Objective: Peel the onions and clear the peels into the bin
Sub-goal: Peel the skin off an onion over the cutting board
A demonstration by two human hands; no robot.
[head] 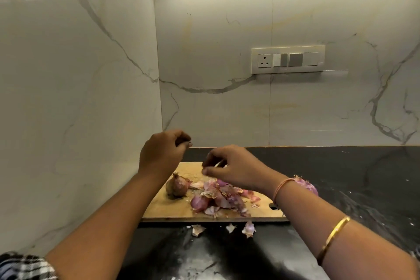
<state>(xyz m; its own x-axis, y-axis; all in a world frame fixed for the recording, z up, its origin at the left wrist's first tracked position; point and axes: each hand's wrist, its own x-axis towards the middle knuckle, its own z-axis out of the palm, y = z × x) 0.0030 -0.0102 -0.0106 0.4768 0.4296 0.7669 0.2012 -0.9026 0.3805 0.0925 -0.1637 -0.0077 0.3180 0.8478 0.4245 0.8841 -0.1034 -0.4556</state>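
Nearest your body, on the black, white-veined stone desk (204, 254), three pale loose scraps of onion skin (248, 229) lie just in front of the rectangular wooden cutting board (172, 211). A heap of pink-purple onion peels (218, 198) sits in the middle of the board, with a brown-skinned unpeeled onion (178, 186) just left of it. A peeled purple onion (308, 186) rests on the desk off the board's right end, partly hidden behind your right wrist. That wrist wears a thin pink band (281, 186), and a gold bangle (334, 234) sits lower on the forearm. Your right hand (234, 167) hovers above the heap, its fingers curled and the tips drawn together. Your left hand (162, 153) is raised by the board's far left corner, curled likewise. Your hands are apart, and whether either pinches a scrap cannot be told. Beyond them, a white marble wall (216, 41) carries a cream switch plate (288, 59).
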